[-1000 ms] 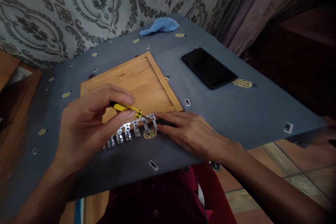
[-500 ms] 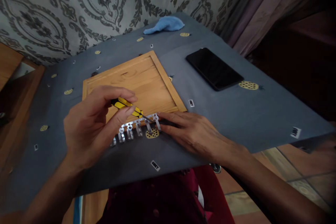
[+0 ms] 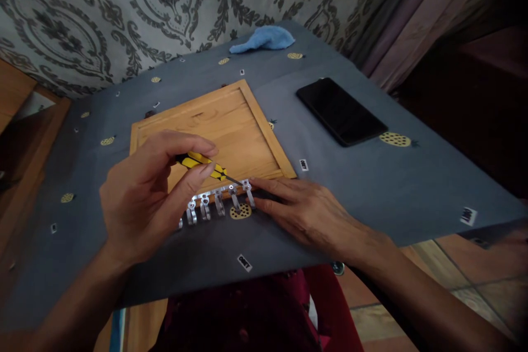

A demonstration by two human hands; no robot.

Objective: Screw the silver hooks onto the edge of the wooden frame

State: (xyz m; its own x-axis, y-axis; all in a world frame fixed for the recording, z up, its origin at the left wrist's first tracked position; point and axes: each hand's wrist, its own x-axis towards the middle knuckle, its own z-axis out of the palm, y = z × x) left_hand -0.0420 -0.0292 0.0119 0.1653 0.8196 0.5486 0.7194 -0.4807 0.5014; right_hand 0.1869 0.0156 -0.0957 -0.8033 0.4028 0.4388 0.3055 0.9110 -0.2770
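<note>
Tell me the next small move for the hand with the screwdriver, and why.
Probably ease the tip down onto the rightmost hook: the left hand pinches the yellow screwdriver, whose tip points at that end of the metal hook rack, while the right hand holds it down there.

A small yellow-and-black screwdriver (image 3: 203, 165) slants tip-down onto a shiny metal hook rack (image 3: 218, 199), which lies flat along the near edge of a wooden tray (image 3: 231, 126).
</note>
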